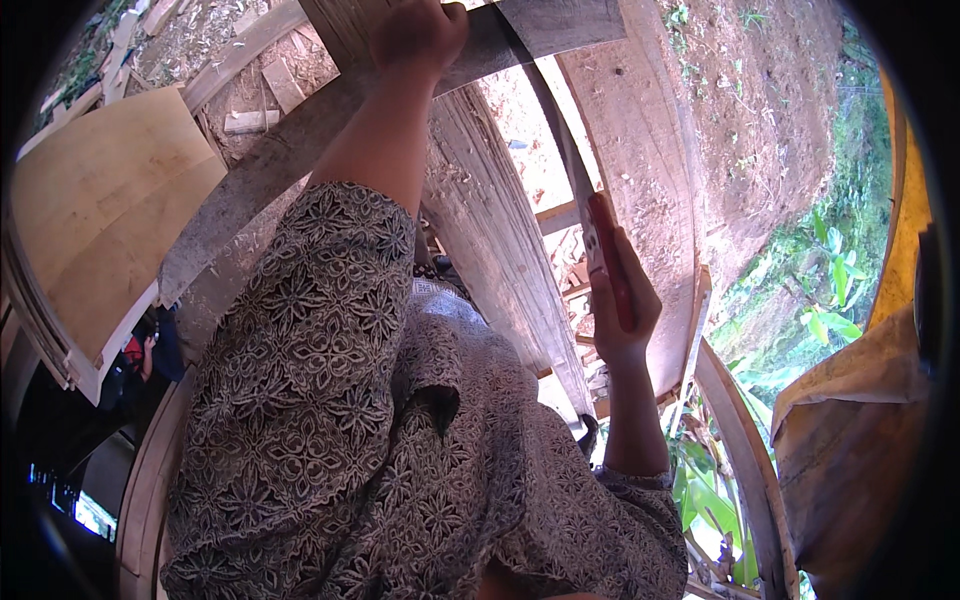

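Note:
My right hand [628, 300] is wrapped round the red handle of a handsaw [565, 135]. The saw's long, narrow blade slants up and left, its far part lying across a grey wooden plank [265, 165]. That plank runs from the left up to the top right. At the top my left hand [418, 38] is closed at the plank, left of the blade; its fingertips are hidden. Beneath the plank, a thick weathered beam [490, 220] stretches toward me, and a broad board [635, 170] lies right of the saw.
A curved stack of pale plywood sheets [120, 190] stands at the left. Wood offcuts [283, 85] and shavings litter the ground beyond. On the right are a dirt slope [765, 100], green plants [830, 270] and a brown sheet [850, 440]. Part of another person [148, 350] shows at lower left.

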### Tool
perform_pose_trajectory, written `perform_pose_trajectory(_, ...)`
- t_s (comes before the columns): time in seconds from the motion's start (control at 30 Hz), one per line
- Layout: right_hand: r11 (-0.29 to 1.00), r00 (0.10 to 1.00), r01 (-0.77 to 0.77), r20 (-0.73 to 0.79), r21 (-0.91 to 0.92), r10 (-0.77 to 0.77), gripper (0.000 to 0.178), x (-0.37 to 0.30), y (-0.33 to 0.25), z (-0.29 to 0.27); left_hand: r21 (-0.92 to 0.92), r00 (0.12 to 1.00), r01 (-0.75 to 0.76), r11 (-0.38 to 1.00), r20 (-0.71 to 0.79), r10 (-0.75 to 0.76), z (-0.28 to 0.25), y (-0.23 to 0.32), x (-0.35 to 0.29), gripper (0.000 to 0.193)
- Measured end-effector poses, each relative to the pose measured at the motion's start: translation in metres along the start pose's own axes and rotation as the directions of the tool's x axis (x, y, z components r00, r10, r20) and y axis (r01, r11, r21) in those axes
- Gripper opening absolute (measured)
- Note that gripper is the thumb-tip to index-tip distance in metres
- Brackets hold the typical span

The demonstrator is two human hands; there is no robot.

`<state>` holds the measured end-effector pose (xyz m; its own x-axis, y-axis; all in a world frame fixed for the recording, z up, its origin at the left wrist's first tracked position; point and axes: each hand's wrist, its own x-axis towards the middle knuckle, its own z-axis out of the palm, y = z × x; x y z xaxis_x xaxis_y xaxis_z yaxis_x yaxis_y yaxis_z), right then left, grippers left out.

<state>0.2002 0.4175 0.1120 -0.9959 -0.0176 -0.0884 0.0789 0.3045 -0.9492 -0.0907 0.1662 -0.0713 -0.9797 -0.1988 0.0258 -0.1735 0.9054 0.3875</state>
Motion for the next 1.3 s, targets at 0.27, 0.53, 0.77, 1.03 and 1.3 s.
perform_pose_trajectory(0.27, 0.995, 0.997, -0.071, -0.007, -0.065, 0.070, 0.047, 0.132, 0.025, 0.059, -0.077, 0.982, 0.018, 0.997, 0.188, -0.003, -0.034, 0.017, -0.017, 0.044)
perform_pose_trajectory(0.53, 0.999, 0.999, -0.022, 0.033, -0.040, 0.023, 0.050, 0.186, 0.008, 0.083, 0.009, 0.993, -0.006, 1.000, 0.121, 0.005, -0.012, 0.002, -0.013, 0.044)
perform_pose_trajectory(0.77, 0.995, 0.988, -0.095, 0.127, 0.038, 0.090, 0.050, 0.028, -0.029, -0.012, 0.011, 1.000, 0.012, 1.000, 0.015, -0.012, -0.002, 0.003, -0.005, 0.040)
perform_pose_trajectory(1.03, 0.979, 0.989, 0.051, 0.127, 0.198, -0.078, 0.052, 0.086, 0.004, 0.027, 0.011, 0.970, 0.042, 0.999, 0.238, -0.044, -0.036, 0.007, -0.013, 0.048)
perform_pose_trajectory(1.3, 0.998, 0.999, 0.029, 0.023, 0.060, -0.030, 0.045, 0.246, 0.023, 0.096, 0.004, 0.967, 0.057, 0.998, 0.248, -0.056, -0.034, 0.020, -0.016, 0.046)
